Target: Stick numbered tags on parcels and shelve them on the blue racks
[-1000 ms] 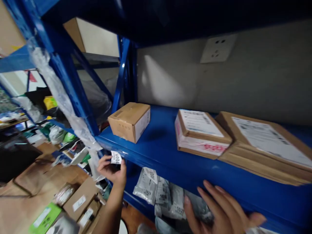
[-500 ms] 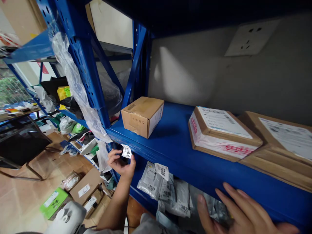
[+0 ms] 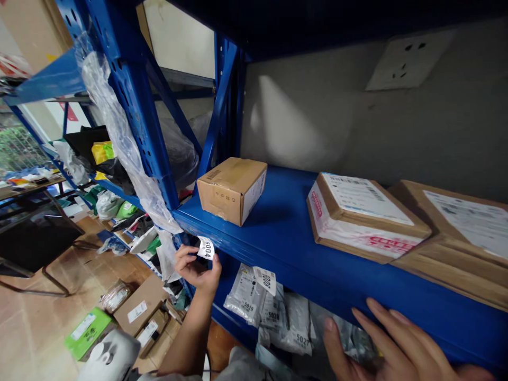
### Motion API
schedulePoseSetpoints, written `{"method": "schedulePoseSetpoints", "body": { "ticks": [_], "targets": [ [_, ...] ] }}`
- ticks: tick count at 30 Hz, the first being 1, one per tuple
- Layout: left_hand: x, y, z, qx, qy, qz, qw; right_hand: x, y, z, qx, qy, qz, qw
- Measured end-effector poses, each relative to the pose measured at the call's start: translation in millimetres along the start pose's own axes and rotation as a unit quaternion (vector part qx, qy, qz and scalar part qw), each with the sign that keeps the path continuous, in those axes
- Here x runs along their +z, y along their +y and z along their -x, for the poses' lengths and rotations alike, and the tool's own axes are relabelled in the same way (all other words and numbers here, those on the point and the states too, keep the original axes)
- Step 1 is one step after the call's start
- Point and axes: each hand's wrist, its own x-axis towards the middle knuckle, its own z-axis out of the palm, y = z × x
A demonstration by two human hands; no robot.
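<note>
My left hand (image 3: 198, 269) is at the front edge of the blue shelf (image 3: 286, 233), its thumb and fingertips closed about a small white paper label (image 3: 206, 247) printed 6004. Whether the label is also stuck to the shelf edge I cannot tell. Farther right, my right hand (image 3: 392, 344) is held with fingers spread near the shelf's front edge, holding nothing. Between the hands another white label (image 3: 265, 280) hangs below the edge. Behind it, grey plastic parcels (image 3: 246, 296) marked with numbers such as 5029 lie on the lower level.
A small cardboard box (image 3: 232, 190) sits at the shelf's left end. To the right lie a taped box (image 3: 365, 217) and a larger carton (image 3: 456, 248). A blue upright (image 3: 138, 116) wrapped in plastic stands left. Floor boxes, one green (image 3: 89, 330), and a chair (image 3: 35, 238) are lower left.
</note>
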Motion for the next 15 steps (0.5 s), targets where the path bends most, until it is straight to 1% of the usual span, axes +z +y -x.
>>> {"method": "schedulePoseSetpoints", "body": {
  "ticks": [2, 5, 6, 9, 11, 13, 15],
  "targets": [
    [-0.2, -0.1, -0.5, 0.004, 0.002, -0.001, 1.0, 0.4, 1.9, 0.1, -0.001, 0.002, 0.004, 1.0],
    [0.0, 0.2, -1.1, 0.003, 0.005, -0.002, 1.0, -0.2, 5.3, 1.1, -0.036, 0.001, 0.005, 0.999],
    [0.1, 0.3, -1.1, 0.003, 0.006, -0.002, 1.0, -0.6, 6.1, 1.9, -0.034, 0.001, 0.007, 0.999],
    [-0.2, 0.6, -0.8, 0.005, 0.009, -0.002, 1.0, -1.6, 6.5, 4.7, 0.003, -0.011, 0.004, 1.0],
    [-1.0, 1.0, -0.9, 0.006, 0.008, -0.004, 1.0, -1.2, 4.5, 5.8, 0.001, -0.02, -0.007, 1.0],
    [-2.2, 1.9, -1.6, 0.007, 0.007, -0.005, 1.0, 0.0, 1.6, 5.2, -0.003, -0.014, -0.017, 1.0],
    [-3.6, 2.9, -2.2, 0.007, 0.005, -0.005, 1.0, 1.0, -0.4, 3.8, 0.016, 0.008, -0.025, 1.0]
  ]
}}
